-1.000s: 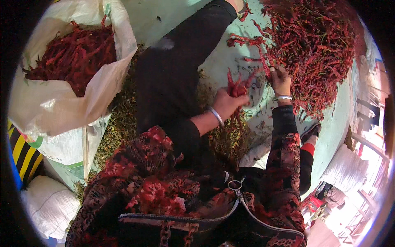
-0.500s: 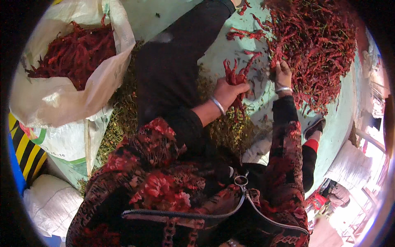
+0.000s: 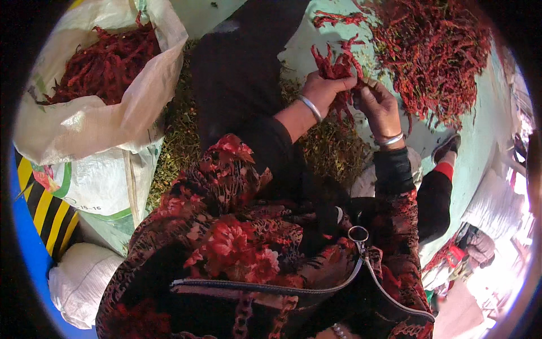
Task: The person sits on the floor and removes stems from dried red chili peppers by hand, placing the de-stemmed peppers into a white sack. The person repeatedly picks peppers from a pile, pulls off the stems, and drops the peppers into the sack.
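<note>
A bunch of dried red chilies is in my left hand, its fingers wrapped round the middle so that ends stick out above and below. Close against it, my right hand pinches at the stem end of one chili beside the left thumb. The fingertips of the right hand partly hide that stem. To the right and beyond lies a large heap of dried red chilies on the pale green floor. A few loose chilies lie left of the heap.
At the left stands an open white woven sack filled with red chilies. Greenish-brown stems and scraps lie under my hands and beside my dark-trousered leg. A white bundle sits at the lower left.
My right hand has come away from the heap and over to the left hand. The left hand has risen slightly, still holding the bunch. The view has shifted a little.
</note>
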Demonstrator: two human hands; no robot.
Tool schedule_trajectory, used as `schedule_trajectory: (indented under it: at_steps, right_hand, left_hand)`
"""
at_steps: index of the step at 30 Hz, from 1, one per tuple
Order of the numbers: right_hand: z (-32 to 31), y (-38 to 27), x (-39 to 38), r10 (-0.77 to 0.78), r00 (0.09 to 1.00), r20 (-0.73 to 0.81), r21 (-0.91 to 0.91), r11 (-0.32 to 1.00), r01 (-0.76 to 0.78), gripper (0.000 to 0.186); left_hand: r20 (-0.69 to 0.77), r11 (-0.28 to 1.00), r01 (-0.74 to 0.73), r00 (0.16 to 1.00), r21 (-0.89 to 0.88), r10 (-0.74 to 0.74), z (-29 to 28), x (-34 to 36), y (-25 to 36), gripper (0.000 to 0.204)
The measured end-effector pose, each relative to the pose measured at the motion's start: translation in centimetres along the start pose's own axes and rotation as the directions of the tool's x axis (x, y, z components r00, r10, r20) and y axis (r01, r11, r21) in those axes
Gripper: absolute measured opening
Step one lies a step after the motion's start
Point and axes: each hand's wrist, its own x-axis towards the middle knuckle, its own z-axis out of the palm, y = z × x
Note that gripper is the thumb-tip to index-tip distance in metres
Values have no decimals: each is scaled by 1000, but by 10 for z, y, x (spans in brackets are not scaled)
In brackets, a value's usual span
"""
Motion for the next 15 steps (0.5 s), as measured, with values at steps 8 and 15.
schedule_trajectory:
  at_steps: [8, 15]
  right_hand:
    - [-15, -6, -28, 87, 996, 0, -376, 923, -80, 22]
    - [-5, 18, -27, -60, 997, -40, -198, 979, 51, 17]
  left_hand:
    - [91, 993, -102, 991, 59, 97, 1, -10, -15, 17]
    - [3, 994, -105, 994, 21, 105, -5, -11, -16, 17]
